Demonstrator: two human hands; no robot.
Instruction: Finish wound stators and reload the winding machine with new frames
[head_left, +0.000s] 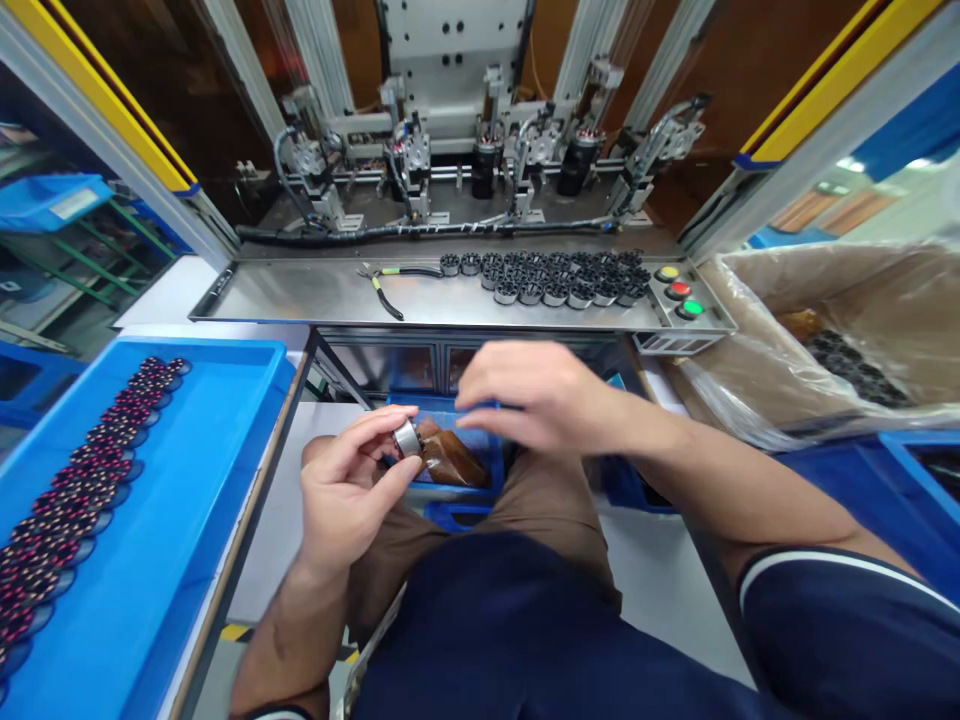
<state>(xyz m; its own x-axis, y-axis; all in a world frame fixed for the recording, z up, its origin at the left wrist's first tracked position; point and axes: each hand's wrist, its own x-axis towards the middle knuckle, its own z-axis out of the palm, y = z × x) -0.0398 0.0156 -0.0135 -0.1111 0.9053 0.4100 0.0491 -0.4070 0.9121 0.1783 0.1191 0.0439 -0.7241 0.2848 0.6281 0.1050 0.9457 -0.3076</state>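
My left hand pinches a small motor stator between thumb and fingers, a silver metal ring with dark ends, held above my lap. Right of it and slightly higher, my right hand hovers apart from the stator. Motion blurs it, but its thumb and fingers are spread with nothing visible between them. Below both hands lies a brown plastic bag in a blue crate. Several similar black and silver stators stand in rows on the metal ledge of the machine.
Green-and-black cutting pliers lie opened on the ledge. Yellow, red and green buttons are at its right end. On the left, a blue tray holds rows of dark parts. A plastic-lined box stands right; machine fixtures rise behind.
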